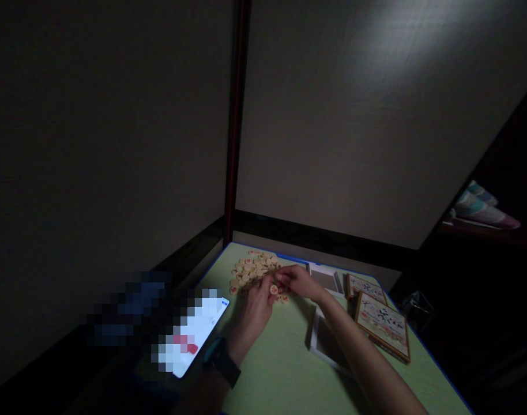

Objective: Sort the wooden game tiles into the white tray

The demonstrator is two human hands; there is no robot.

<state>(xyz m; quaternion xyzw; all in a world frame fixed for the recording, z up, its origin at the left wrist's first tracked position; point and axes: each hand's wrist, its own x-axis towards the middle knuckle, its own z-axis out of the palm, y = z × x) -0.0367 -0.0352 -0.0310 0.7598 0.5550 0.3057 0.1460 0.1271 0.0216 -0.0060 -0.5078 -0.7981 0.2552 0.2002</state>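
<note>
Phone (203, 328), boxes (382, 323) (disc (273, 290) between hands (252, 311))

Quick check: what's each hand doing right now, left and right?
Left hand: closed on a round disc.
Right hand: fingertips at the same disc; grip cannot be told.

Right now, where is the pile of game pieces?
In the head view the pile of game pieces lies at the far left corner of the green table, beyond the left hand and right hand, with an open white box to its right.
</note>
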